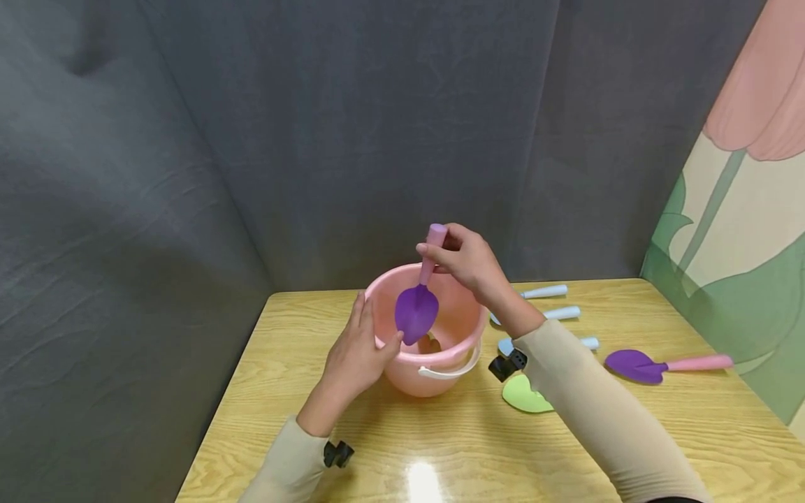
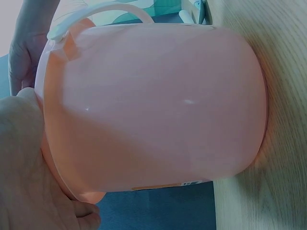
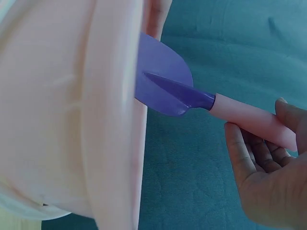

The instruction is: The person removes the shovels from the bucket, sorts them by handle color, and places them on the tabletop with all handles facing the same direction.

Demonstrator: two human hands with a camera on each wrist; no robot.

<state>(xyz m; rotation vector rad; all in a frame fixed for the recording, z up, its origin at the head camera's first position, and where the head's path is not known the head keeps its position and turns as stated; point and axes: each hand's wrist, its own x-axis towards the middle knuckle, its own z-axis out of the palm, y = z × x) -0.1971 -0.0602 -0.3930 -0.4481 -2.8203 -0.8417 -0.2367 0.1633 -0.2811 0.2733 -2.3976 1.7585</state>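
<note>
My right hand [image 1: 468, 262] pinches the pink handle of a purple-bladed toy shovel [image 1: 418, 311] over the pink bucket [image 1: 393, 283]. The shovel points blade-down, its tip dipping below the bucket's rim in the right wrist view. On the left, my left hand [image 1: 358, 353] holds the rim, fingers along the far left side and thumb at the near edge, close to the blade tip. The bucket stands upright on the table, its white handle [image 1: 449, 372] hanging at the front. Something small and brownish [image 1: 430, 342] shows inside the bucket, partly hidden by the blade.
Right of the bucket lie another purple shovel [image 1: 635, 366] with a pink handle, several tools with light blue handles [image 1: 562, 314], and a green piece [image 1: 525, 395] partly under the right sleeve. Dark cloth [image 1: 402, 140] hangs behind the wooden table [image 1: 289, 349].
</note>
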